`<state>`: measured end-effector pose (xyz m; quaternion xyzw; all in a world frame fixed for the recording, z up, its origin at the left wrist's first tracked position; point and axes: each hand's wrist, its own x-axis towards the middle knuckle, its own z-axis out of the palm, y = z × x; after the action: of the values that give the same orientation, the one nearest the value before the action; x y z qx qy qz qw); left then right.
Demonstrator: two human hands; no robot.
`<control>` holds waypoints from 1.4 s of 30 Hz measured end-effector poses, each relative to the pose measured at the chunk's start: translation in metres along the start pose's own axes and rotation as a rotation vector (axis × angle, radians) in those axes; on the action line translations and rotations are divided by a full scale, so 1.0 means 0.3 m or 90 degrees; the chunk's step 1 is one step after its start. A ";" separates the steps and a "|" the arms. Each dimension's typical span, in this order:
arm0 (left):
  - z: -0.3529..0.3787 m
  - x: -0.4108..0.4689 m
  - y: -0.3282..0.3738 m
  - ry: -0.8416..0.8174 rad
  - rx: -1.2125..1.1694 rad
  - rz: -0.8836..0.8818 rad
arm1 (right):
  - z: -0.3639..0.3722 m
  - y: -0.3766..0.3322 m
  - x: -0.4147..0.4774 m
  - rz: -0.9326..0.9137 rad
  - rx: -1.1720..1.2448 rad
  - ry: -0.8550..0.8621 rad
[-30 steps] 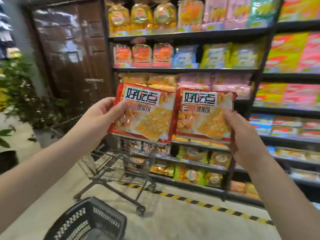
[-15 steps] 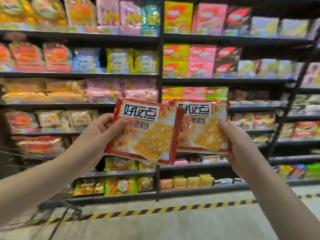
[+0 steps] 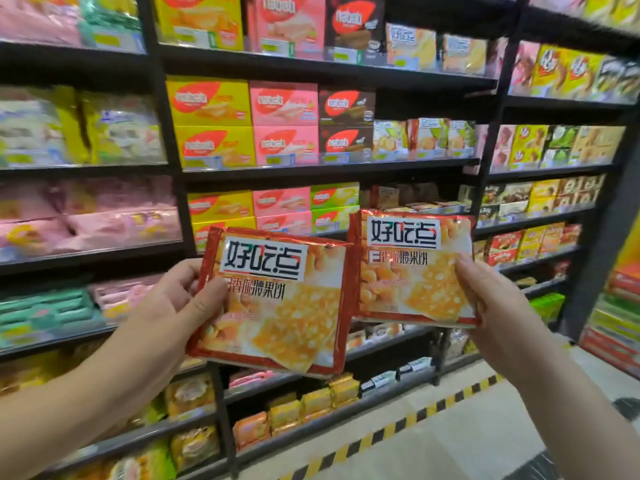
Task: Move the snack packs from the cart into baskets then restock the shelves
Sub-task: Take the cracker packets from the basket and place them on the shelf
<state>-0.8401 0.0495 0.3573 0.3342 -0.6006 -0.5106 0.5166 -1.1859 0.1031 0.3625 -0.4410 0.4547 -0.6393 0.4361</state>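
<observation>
Two snack packs, near-square, fronts to the camera and printed tops up, are held side by side in the air before the stocked shelves [image 3: 329, 169], their inner edges meeting. The left pack [image 3: 277, 306] tips slightly clockwise and extends rightward from the left hand [image 3: 173, 306], which pinches its left edge, thumb on front, fingers behind. The right pack [image 3: 415, 268] sits nearly level and slightly higher, extending leftward from the right hand [image 3: 498, 306], pinched likewise at its right edge.
</observation>
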 end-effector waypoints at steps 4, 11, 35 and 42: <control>0.072 0.323 -0.091 0.008 -0.063 0.019 | -0.070 -0.007 0.248 0.002 -0.024 0.024; 0.221 0.759 -0.257 -0.041 -0.066 -0.010 | -0.227 0.027 0.599 0.018 -0.051 0.057; 0.940 1.689 -0.643 0.130 -0.046 -0.067 | -1.011 0.202 1.848 0.086 -0.048 -0.122; 0.925 1.857 -0.672 0.217 -0.035 -0.066 | -0.981 0.269 2.145 0.127 -0.045 -0.209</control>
<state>-1.2677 -0.4450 0.3351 0.4325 -0.4718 -0.4887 0.5929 -1.6043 -0.4727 0.3339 -0.5075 0.4409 -0.4958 0.5498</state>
